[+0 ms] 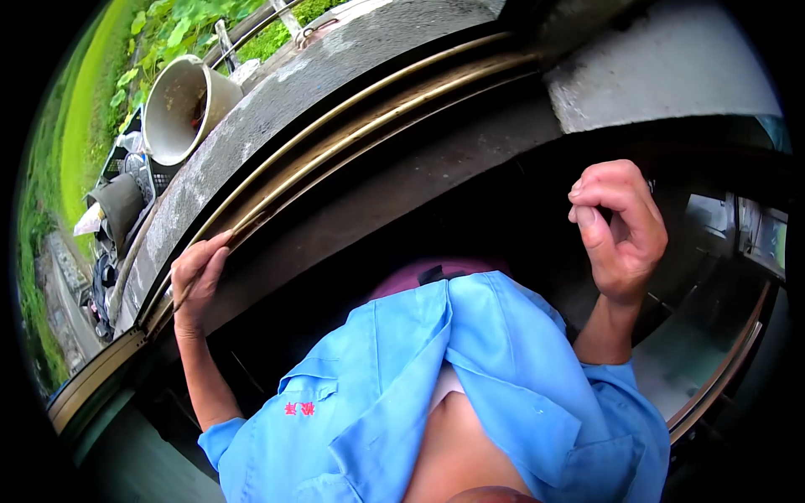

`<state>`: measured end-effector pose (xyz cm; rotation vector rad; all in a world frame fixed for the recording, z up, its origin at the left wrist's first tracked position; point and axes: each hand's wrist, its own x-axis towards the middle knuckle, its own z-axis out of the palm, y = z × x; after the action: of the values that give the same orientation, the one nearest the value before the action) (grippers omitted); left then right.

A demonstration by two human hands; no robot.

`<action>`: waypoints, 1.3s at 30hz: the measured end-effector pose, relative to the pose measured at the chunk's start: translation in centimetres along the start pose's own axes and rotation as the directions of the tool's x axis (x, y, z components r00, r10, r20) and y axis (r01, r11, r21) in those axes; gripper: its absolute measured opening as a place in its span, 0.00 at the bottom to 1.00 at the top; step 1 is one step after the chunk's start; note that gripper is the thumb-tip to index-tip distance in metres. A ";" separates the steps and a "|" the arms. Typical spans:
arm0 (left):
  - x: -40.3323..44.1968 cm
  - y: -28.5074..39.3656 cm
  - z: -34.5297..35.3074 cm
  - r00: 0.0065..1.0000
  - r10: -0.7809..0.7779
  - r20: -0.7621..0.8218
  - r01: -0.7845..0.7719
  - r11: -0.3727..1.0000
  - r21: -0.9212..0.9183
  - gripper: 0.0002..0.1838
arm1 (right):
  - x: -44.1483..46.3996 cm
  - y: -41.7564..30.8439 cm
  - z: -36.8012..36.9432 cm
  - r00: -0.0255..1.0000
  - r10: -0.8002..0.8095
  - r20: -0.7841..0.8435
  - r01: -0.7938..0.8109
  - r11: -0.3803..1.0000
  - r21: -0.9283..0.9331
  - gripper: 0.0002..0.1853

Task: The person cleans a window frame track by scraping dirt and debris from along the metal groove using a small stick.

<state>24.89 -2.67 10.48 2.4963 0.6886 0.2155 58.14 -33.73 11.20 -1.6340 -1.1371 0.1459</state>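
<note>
My left hand (198, 272) is at the left, closed with thumb and fingertips together at the window track (352, 126). A thin brown stick (181, 298) pokes out below its fingers; how far it runs beyond them I cannot make out. My right hand (619, 230) is raised on the right, away from the track. Its fingers are curled and meet the thumb in a pinch. Anything between those fingertips is hidden or too small to tell.
A concrete ledge (277, 126) runs outside the track. On it stand a tilted whitish bucket (220, 94) and a dark grey container (117, 205) among clutter. Green plants (180, 29) grow beyond. Glass panes (704, 352) flank me, and a pale slab (654, 75) is at upper right.
</note>
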 end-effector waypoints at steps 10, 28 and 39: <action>9.6 11.2 8.9 0.876 0.464 -0.129 -0.400 0.850 0.342 0.12 | -1.1 -0.8 -0.3 1.000 -0.016 -0.018 0.017 1.000 0.020 0.08; 15.5 13.0 9.7 0.876 0.479 0.055 -0.478 0.847 0.233 0.12 | -4.5 -1.6 -1.4 0.993 0.098 -0.062 -0.100 0.995 -0.028 0.07; -6.3 2.5 -1.0 0.981 -0.057 -0.183 0.119 0.930 0.347 0.12 | -2.6 -0.3 0.5 0.997 0.068 0.032 -0.068 0.997 0.019 0.07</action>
<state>20.30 -7.25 12.55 2.8054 0.9857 0.2953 56.26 -35.26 10.10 -1.6579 -1.1007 0.2270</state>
